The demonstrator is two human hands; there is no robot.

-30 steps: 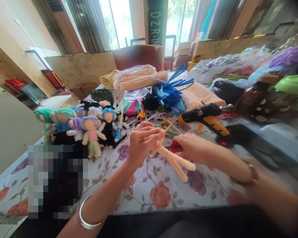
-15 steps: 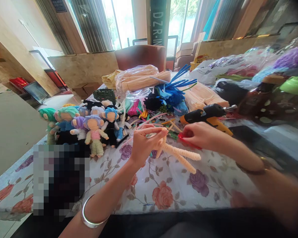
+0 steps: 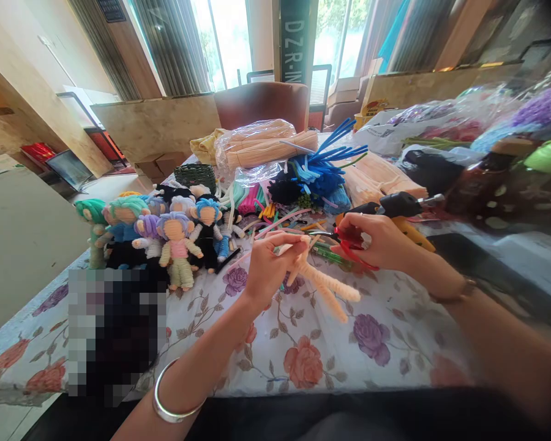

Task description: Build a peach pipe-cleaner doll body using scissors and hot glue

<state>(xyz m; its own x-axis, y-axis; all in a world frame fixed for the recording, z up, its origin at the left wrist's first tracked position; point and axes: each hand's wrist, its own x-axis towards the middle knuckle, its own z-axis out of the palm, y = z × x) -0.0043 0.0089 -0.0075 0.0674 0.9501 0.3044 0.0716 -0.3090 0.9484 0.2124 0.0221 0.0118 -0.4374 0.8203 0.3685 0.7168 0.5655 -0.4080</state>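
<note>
Hands (image 3: 319,251) raised above tablecloth (image 3: 280,331), left pinching peach figure (image 3: 321,282), right gripping scissors (image 3: 349,246).

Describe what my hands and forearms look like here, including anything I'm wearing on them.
Your left hand is ungloved, with a smooth, shiny silver bangle around the forearm. Your right hand is ungloved too, with a narrow brown band at the wrist; whether it's a bracelet or watch isn't clear. No sleeves show on either forearm.

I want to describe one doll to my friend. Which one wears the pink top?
The frontmost, lavender-haired doll, in pale green trousers; no other visible top is pink.
</note>
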